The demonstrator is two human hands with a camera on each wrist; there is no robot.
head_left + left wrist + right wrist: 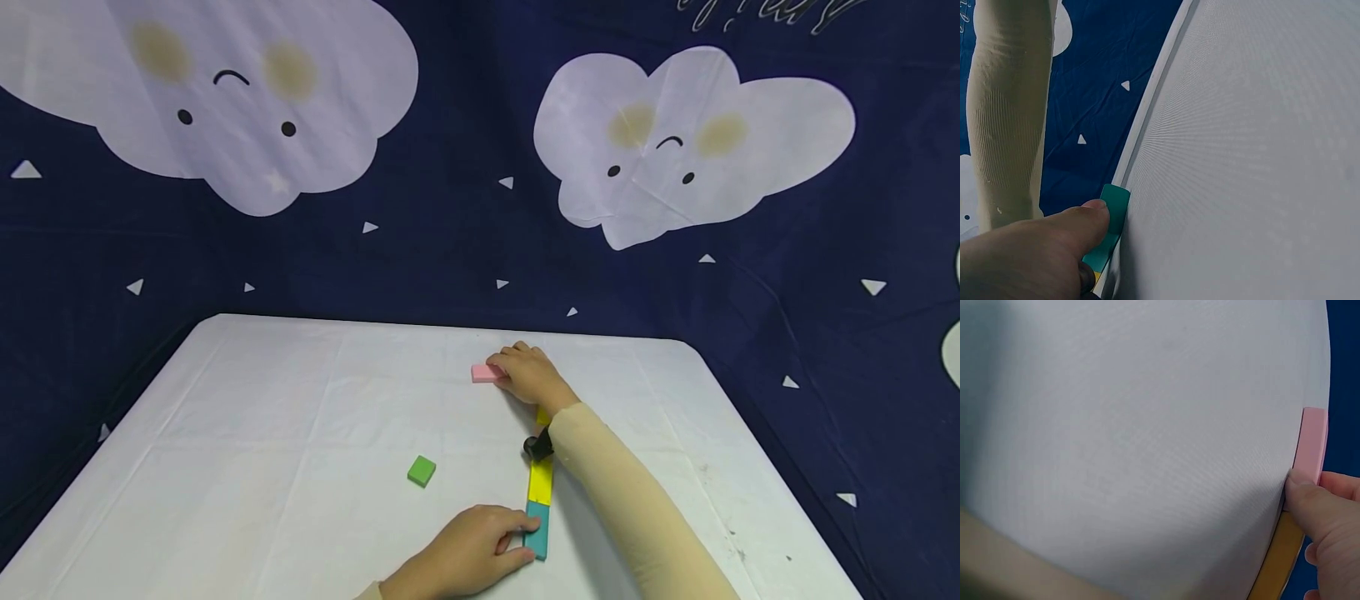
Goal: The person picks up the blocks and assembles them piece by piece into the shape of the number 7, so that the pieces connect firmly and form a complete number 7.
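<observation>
My right hand (pixel 531 379) pinches a pink block (pixel 484 374) near the far edge of the table, thumb on one side and fingers on the other. In the right wrist view the pink block (pixel 1311 444) lines up end to end with an orange-yellow block (pixel 1277 559). A teal block (pixel 537 533) lies at the near end of a line of blocks, and my left hand (pixel 472 546) grips it with thumb and index finger. Beyond the teal block comes a yellow block (pixel 540 482). The right wrist and a black device (pixel 538 445) on it hide part of the line.
A small green block (pixel 422 471) lies alone to the left of the line. Everything rests on a white-covered table (pixel 225 433). Behind it hangs a dark blue cloth (pixel 465 242) with clouds and triangles. My right forearm (pixel 637 500) stretches over the table's right side.
</observation>
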